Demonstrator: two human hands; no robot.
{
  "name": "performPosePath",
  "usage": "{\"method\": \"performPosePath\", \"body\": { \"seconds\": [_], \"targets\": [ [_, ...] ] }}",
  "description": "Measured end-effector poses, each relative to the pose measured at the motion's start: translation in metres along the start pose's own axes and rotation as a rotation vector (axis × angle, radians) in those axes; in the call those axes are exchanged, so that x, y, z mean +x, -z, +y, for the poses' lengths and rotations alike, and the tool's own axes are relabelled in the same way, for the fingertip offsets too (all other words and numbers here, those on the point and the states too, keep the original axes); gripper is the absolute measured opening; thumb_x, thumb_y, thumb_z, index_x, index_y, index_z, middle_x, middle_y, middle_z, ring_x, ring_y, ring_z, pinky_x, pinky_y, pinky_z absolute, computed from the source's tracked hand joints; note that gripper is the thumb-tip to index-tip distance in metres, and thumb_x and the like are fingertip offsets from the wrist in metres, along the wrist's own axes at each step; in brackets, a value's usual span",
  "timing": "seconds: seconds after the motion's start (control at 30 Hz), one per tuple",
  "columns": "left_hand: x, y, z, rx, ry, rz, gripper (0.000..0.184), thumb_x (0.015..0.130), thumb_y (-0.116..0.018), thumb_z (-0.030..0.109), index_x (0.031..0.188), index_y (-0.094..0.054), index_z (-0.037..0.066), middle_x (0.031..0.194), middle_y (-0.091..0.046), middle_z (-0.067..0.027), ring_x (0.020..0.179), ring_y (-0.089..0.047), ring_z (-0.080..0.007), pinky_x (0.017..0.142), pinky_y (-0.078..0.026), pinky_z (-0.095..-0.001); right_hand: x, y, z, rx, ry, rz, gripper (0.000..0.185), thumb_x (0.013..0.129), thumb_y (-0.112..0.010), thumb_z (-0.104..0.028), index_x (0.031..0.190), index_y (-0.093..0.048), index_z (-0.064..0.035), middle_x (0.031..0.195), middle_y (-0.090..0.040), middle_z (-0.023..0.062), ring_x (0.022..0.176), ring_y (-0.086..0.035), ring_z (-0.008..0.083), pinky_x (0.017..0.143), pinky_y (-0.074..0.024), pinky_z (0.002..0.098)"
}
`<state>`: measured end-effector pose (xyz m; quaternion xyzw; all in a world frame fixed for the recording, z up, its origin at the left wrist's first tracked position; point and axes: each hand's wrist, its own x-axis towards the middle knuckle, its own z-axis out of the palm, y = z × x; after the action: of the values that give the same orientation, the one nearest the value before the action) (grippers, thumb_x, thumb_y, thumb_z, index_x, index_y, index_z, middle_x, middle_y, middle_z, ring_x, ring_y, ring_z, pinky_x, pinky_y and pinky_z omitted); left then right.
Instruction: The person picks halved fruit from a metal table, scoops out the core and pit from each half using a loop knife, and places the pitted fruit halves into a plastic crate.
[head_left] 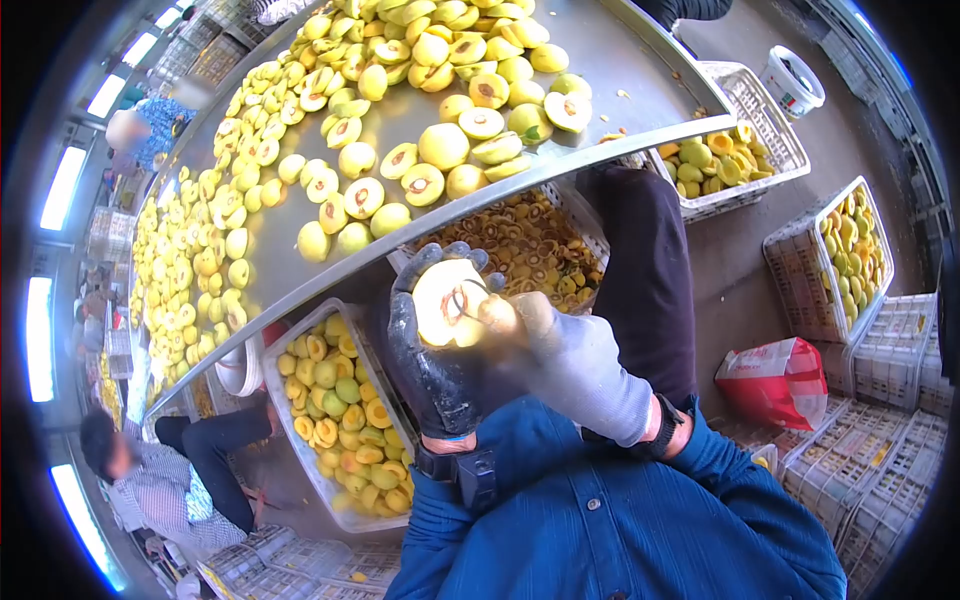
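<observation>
My left hand, in a dark, stained glove, is closed around a pale yellow peach half, its cut face turned up with a reddish pit hollow. In a light grey glove, my right hand is closed on a small pitting tool with a curved metal loop. That loop lies at the middle of the cut face. Blur hides most of the tool's handle. Both hands are just below the edge of a metal table, where many halved peaches lie, several with pits showing.
Beneath the table edge, a crate holds reddish-brown pit pieces. A crate of peach halves stands at left; two more, a near crate and a far crate, are at right with a red bag. Another person sits at left.
</observation>
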<state>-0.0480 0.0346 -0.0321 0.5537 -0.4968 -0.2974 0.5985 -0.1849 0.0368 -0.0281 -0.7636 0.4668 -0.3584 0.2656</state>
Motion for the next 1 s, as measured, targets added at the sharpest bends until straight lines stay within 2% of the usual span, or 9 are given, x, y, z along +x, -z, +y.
{"method": "performPosePath", "body": {
  "seconds": [0.13,0.23,0.53,0.67,0.7,0.8,0.9,0.93,1.0],
  "targets": [
    [-0.003,-0.003,0.007,0.094,-0.060,0.003,0.046,0.085,-0.070,0.017,0.122,-0.051,-0.003,0.111,-0.066,-0.0156,0.099,-0.064,-0.0219,0.088,-0.053,-0.0341,-0.002,0.000,0.000,-0.043,-0.024,-0.063,0.020,0.090,-0.062,-0.024,0.087,-0.050,-0.0076,0.065,-0.060,0.0117,0.056,-0.064,0.0308,0.047,-0.0488,0.0406],
    [-0.008,-0.016,0.018,-0.556,0.221,0.147,0.045,0.088,-0.067,0.017,0.123,-0.048,-0.004,0.114,-0.064,-0.0189,0.099,-0.063,-0.0243,0.088,-0.052,-0.0353,-0.003,0.000,-0.003,-0.067,-0.026,-0.082,0.021,0.091,-0.060,-0.023,0.086,-0.049,-0.0066,0.066,-0.060,0.0127,0.056,-0.064,0.0314,0.047,-0.0487,0.0412],
    [-0.013,-0.008,0.006,-0.390,0.112,0.132,0.039,0.096,-0.052,0.025,0.122,-0.047,-0.003,0.116,-0.061,-0.0229,0.099,-0.063,-0.0265,0.084,-0.054,-0.0366,-0.012,-0.016,0.000,0.050,-0.006,-0.129,0.020,0.086,-0.061,-0.015,0.091,-0.045,-0.0043,0.060,-0.058,0.0128,0.054,-0.063,0.0340,0.046,-0.0481,0.0437],
    [-0.010,-0.008,0.007,-0.436,0.107,0.134,0.044,0.103,-0.036,0.035,0.120,-0.050,-0.003,0.113,-0.061,-0.0218,0.094,-0.064,-0.0270,0.078,-0.057,-0.0374,-0.013,-0.020,0.002,0.022,0.017,-0.138,0.025,0.083,-0.064,-0.015,0.095,-0.047,-0.0021,0.063,-0.060,0.0161,0.058,-0.063,0.0365,0.050,-0.0489,0.0458],
    [-0.009,-0.008,0.004,-0.355,0.065,0.143,0.046,0.103,-0.034,0.037,0.120,-0.051,-0.003,0.111,-0.062,-0.0216,0.093,-0.064,-0.0272,0.077,-0.057,-0.0378,-0.014,-0.017,0.001,0.135,-0.027,-0.171,0.026,0.082,-0.065,-0.015,0.096,-0.047,-0.0014,0.065,-0.061,0.0176,0.061,-0.064,0.0377,0.053,-0.0494,0.0465],
    [-0.008,-0.003,0.012,-0.675,0.105,0.025,0.045,0.103,-0.036,0.036,0.117,-0.053,-0.003,0.107,-0.063,-0.0210,0.090,-0.065,-0.0270,0.075,-0.058,-0.0373,-0.015,-0.014,-0.001,0.653,-0.156,-0.248,0.031,0.082,-0.067,-0.015,0.104,-0.051,0.0005,0.075,-0.063,0.0235,0.072,-0.064,0.0430,0.063,-0.0503,0.0495],
    [-0.005,0.002,0.009,-0.606,0.164,-0.053,0.045,0.103,-0.037,0.036,0.115,-0.055,-0.004,0.106,-0.064,-0.0199,0.088,-0.066,-0.0268,0.074,-0.058,-0.0366,-0.011,-0.001,-0.001,0.522,-0.136,-0.315,0.030,0.083,-0.067,-0.016,0.103,-0.051,0.0000,0.075,-0.063,0.0234,0.073,-0.064,0.0429,0.063,-0.0502,0.0495],
    [-0.004,-0.001,0.012,-0.264,0.048,-0.071,0.047,0.102,-0.038,0.038,0.115,-0.055,-0.004,0.106,-0.064,-0.0197,0.088,-0.066,-0.0271,0.074,-0.058,-0.0380,-0.011,0.010,-0.004,0.341,-0.112,-0.327,0.028,0.083,-0.067,-0.017,0.100,-0.051,-0.0019,0.071,-0.062,0.0220,0.069,-0.064,0.0419,0.060,-0.0499,0.0497],
    [-0.004,-0.001,0.010,-0.163,0.035,-0.091,0.053,0.102,-0.039,0.045,0.116,-0.055,-0.004,0.106,-0.064,-0.0201,0.089,-0.066,-0.0285,0.073,-0.059,-0.0405,-0.012,0.009,0.002,0.164,-0.085,-0.315,0.028,0.083,-0.068,-0.017,0.099,-0.050,-0.0032,0.067,-0.061,0.0206,0.065,-0.064,0.0413,0.057,-0.0494,0.0498]
  ]
}}
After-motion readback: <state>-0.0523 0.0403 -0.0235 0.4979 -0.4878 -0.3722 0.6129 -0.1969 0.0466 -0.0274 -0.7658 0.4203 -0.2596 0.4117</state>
